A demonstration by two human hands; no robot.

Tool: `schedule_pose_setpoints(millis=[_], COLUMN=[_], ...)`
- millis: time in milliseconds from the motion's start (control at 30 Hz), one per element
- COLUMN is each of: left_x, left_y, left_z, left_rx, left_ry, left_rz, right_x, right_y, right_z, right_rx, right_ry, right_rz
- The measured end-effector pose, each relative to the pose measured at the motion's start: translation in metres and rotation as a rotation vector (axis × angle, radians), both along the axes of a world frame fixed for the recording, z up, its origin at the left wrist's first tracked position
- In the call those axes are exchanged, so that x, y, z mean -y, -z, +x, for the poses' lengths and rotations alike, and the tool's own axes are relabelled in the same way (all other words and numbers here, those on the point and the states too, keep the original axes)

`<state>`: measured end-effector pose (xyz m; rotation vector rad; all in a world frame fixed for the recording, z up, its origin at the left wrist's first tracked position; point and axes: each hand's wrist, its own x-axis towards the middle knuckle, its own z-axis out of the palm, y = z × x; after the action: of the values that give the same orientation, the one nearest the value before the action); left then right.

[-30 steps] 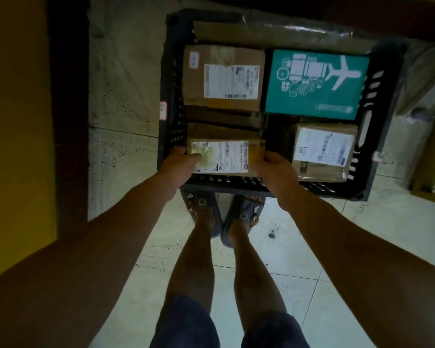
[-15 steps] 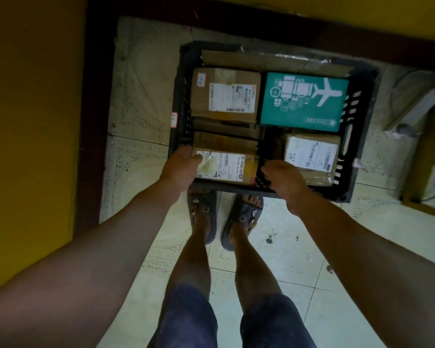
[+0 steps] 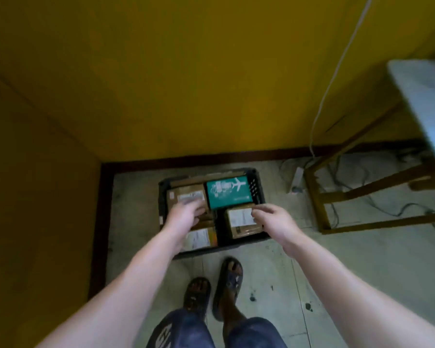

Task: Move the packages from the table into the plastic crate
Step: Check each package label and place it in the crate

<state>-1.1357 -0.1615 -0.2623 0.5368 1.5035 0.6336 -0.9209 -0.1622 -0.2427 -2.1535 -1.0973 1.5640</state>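
Note:
A black plastic crate (image 3: 256,190) stands on the floor in the room's corner, filled with packages. A teal box with a white plane print (image 3: 227,195) lies at its far right. Brown cardboard boxes with white labels lie at the far left (image 3: 183,194), the near right (image 3: 239,221) and the near left (image 3: 202,237). My left hand (image 3: 183,217) hovers over the crate's left side, fingers spread and relaxed, holding nothing. My right hand (image 3: 274,219) hangs over the crate's right edge, fingers loose and empty.
Yellow walls close the corner behind and left of the crate. A wooden table frame (image 3: 362,194) with a pale top (image 3: 425,96) stands at the right, with cables and a power strip (image 3: 298,178) on the tiled floor. My sandalled feet (image 3: 216,287) stand just before the crate.
Both hands let go of the near left package, which now lies in the crate, and rose above it. The view pulled back and up, so the crate looks smaller.

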Motion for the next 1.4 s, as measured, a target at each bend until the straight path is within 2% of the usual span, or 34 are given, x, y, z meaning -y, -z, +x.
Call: schedule_pose_setpoints(millis=[233,400,533,800,1000,1200,1400], left_x=[-0.017,-0.012,-0.004,0.028,0.043,0.018,-0.049], left_y=[-0.126,-0.176,-0.200,-0.235,-0.238,-0.226,-0.199], left_z=[0.084,0.176,0.267,0.500,0.637,0.744,0.850], left_rx=[0.017,0.057,0.095,0.213,0.226,0.237,0.232], left_ry=[0.207,0.366,0.455,0.580,0.641,0.715,0.659], left_rz=[0.199,0.327,0.342,0.340,0.324,0.339,0.334], right_x=[0.041,0.072,0.100,0.144,0.168,0.140,0.072], right_y=[-0.126,-0.168,-0.184,-0.208,-0.211,-0.201,-0.191], right_z=[0.049,0.124,0.207,0.427,0.554,0.647,0.755], right_rx=[0.038,0.016,-0.020,-0.107,-0.103,-0.125,-0.094], right_ry=[0.109,0.307,0.459,0.738,0.787,0.807,0.747], right_rz=[0.212,0.316,0.400,0.507,0.505,0.510,0.492])
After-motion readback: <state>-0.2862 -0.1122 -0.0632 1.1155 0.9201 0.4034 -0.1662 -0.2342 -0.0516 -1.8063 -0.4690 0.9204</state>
